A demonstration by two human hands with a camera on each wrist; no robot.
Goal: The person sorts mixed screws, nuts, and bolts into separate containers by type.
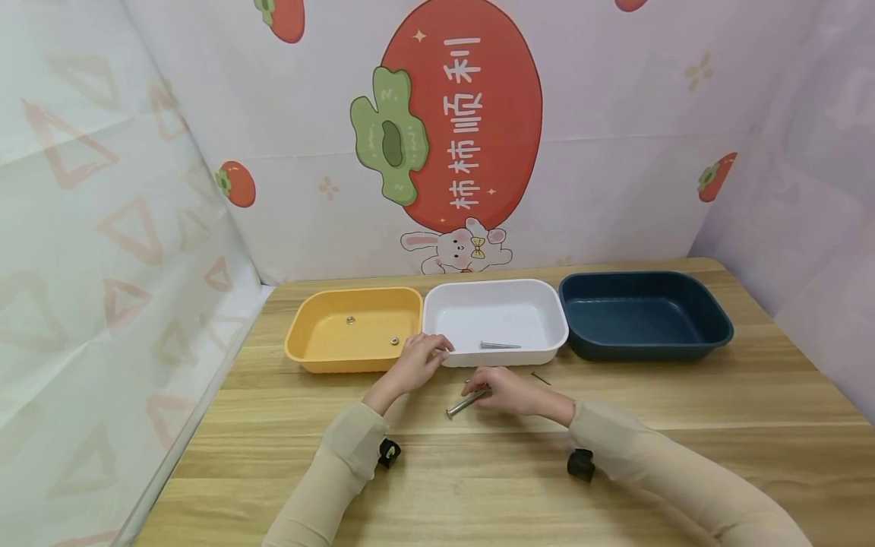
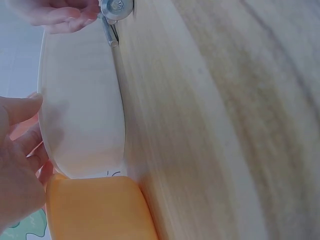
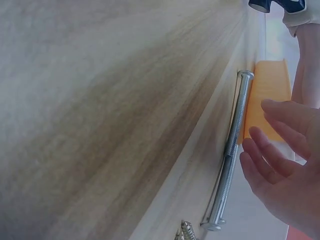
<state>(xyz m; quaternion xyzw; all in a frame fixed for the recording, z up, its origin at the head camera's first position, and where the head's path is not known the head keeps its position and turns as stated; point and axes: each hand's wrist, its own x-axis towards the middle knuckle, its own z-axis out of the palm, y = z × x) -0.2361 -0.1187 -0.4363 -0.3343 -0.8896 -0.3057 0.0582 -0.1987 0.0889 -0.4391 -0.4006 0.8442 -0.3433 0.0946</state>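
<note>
My left hand (image 1: 418, 362) is at the front left corner of the white tray (image 2: 82, 105). Its thumb lies by the rim and its fingers reach behind it, partly hidden, with a gap between thumb and fingers. My right hand (image 1: 502, 390) hovers over long metal bolts (image 1: 466, 403) on the table before that tray. The right wrist view shows its fingers (image 3: 272, 160) spread and loosely bent beside two bolts (image 3: 234, 135) lying roughly in line, not wrapped round them. A small screw (image 3: 187, 231) lies close by. Inside the white tray is a long screw (image 1: 500, 346).
To the left stands a yellow tray (image 1: 295, 354) with two nuts (image 1: 351, 320) in it. A dark blue tray (image 1: 645, 352) stands at the right. A thin dark screw (image 1: 541, 378) lies on the wooden table (image 1: 478, 486). Patterned cloth (image 1: 601, 197) hangs behind.
</note>
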